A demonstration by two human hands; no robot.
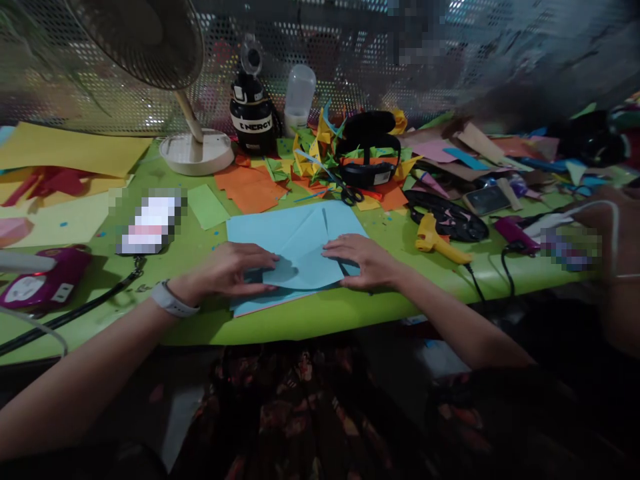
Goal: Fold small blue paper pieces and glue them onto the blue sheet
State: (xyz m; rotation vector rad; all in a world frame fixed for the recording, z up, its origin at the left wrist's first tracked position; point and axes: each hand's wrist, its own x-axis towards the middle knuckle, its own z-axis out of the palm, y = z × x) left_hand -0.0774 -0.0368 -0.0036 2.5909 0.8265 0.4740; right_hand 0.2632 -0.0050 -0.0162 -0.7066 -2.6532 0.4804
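A light blue sheet of paper (300, 263), partly folded with creases running to a point at the top, lies in front of me over more blue paper (250, 230). My left hand (240, 267) grips its left edge, thumb below and fingers above. At the opposite edge, my right hand (363, 260) holds the paper between thumb and fingers. The near edge of the folded sheet lifts slightly off the layer beneath. A thin red line shows along the bottom edge of the lower paper.
Left of the paper are a phone (153, 223), a purple power strip (45, 277) and a fan (197, 153). Behind stand a black bottle (253, 123) and folded paper pieces, with scissors (351, 195). A yellow glue gun (440, 243) lies right, near another person's arm (620, 233).
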